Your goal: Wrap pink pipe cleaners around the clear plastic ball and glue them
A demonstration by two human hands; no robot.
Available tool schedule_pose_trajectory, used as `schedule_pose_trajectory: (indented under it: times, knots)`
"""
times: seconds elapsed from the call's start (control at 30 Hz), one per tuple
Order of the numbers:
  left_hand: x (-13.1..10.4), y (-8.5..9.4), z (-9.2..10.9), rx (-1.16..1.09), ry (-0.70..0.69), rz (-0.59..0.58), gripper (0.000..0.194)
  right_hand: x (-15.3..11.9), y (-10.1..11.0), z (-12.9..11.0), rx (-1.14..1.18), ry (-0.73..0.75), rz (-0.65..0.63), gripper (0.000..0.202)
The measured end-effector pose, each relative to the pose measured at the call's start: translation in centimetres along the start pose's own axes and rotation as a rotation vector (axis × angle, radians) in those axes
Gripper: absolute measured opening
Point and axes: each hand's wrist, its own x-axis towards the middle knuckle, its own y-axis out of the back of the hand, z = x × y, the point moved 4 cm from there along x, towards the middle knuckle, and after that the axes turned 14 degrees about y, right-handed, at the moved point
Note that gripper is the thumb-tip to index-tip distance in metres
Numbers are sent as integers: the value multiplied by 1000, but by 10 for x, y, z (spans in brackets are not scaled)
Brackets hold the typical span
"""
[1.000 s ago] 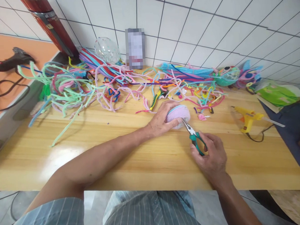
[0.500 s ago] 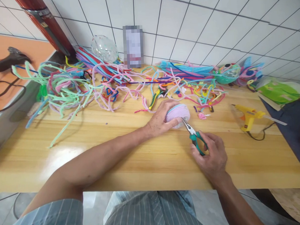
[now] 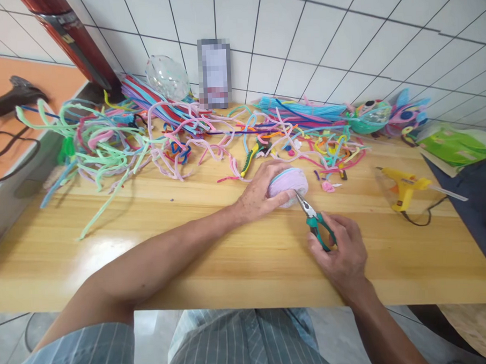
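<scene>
My left hand [image 3: 263,191] is wrapped round a ball [image 3: 290,183] covered in lilac pipe cleaner, with a light blue band along its upper left edge. Part of the ball is hidden by the fingers. In my right hand [image 3: 344,247] are long-nose pliers [image 3: 315,222] with green handles. Their tips touch the ball's right side beside my left thumb; whether the jaws pinch any strand is too small to tell.
Tangled pipe cleaners [image 3: 104,150] lie along the table's back. Green-yellow cutters [image 3: 250,159] rest behind the ball. At the right are a yellow glue gun [image 3: 404,185] and a green packet [image 3: 454,143]. A clear ball [image 3: 168,78] and a phone [image 3: 214,73] stand by the wall.
</scene>
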Motion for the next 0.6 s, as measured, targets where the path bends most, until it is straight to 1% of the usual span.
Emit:
schedule_pose_trajectory:
  times: [0.3, 0.43, 0.6]
  knots:
    - [-1, 0, 2, 4, -16, 7, 61, -8, -4, 1, 4, -33, 11, 63]
    - [-1, 0, 2, 3, -36, 28, 60, -7, -5, -1, 9, -21, 1, 60]
    - [-1, 0, 2, 6, -34, 18, 60, -7, -5, -1, 18, -31, -4, 61]
